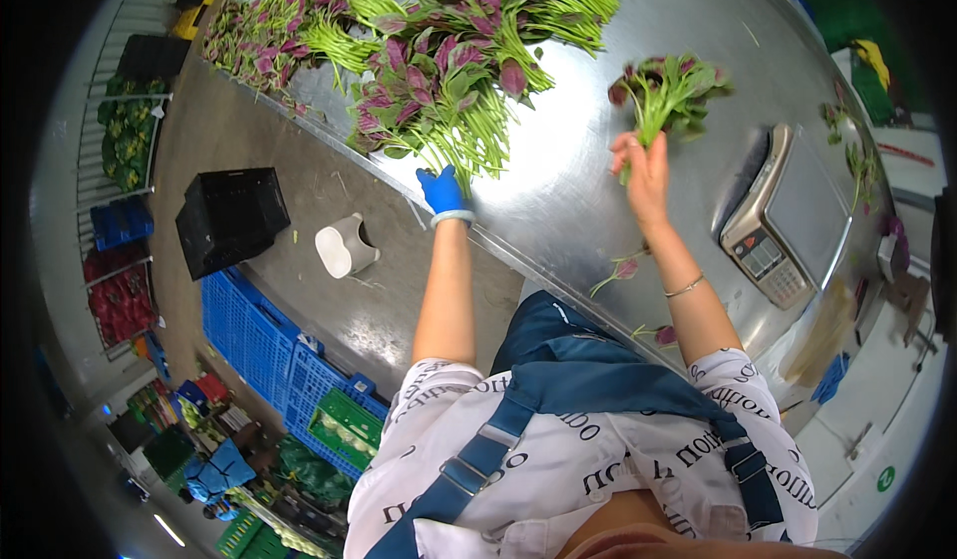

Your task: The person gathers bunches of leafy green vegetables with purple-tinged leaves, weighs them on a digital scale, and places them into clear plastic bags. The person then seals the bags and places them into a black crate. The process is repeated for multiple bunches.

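Note:
My left hand [442, 191], in a blue glove, touches the stem ends of a bunch of red amaranth greens [471, 129] near the edge of a steel table [568, 230]. Whether its fingers grip any stems is hard to tell. My bare right hand [644, 170] holds a small bunch of the same leafy greens [673, 99] by the stems, raised over the table and slightly blurred. More bunches of red and green leaves [478, 6] are heaped at the table's far side. A digital scale [792, 215] stands to the right of my right hand.
Loose leaves [626, 269] lie near the table's close edge. A clear plastic bag [815, 335] is by the scale. On the floor at left are a white stool [348, 246], a black crate [232, 219] and blue pallets [250, 335]. A worker in blue [217, 473] is at the lower left.

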{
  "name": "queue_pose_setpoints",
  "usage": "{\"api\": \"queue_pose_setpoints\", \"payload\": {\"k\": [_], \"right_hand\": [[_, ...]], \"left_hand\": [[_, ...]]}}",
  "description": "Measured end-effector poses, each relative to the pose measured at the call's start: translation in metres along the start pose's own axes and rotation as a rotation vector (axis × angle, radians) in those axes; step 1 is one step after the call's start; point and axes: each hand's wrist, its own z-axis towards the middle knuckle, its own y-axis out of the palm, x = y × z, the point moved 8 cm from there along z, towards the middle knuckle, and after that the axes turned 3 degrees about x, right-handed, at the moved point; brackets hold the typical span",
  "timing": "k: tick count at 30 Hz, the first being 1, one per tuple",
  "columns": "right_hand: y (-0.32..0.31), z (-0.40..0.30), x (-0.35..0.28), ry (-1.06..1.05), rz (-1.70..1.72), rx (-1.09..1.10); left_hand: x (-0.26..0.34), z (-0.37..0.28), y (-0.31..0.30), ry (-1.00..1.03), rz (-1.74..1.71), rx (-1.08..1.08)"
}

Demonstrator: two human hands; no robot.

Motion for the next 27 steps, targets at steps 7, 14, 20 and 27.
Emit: {"api": "queue_pose_setpoints", "payload": {"k": [7, 14, 20, 27], "right_hand": [[0.166, 0.054, 0.052, -0.236, -0.458, -0.322], [0.228, 0.042, 0.079, -0.156, -0.790, -0.460], [0.237, 0.029, 0.089, -0.209, -0.735, -0.673], [0.190, 0.078, 0.058, 0.063, -0.163, -0.395]], "left_hand": [[0.015, 0.001, 0.060, -0.156, -0.482, -0.285], [0.057, -0.022, 0.062, -0.183, -0.882, -0.423], [0.042, -0.025, 0.054, -0.201, -0.758, -0.603], [0.058, -0.007, 0.052, -0.088, -0.583, -0.448]]}}
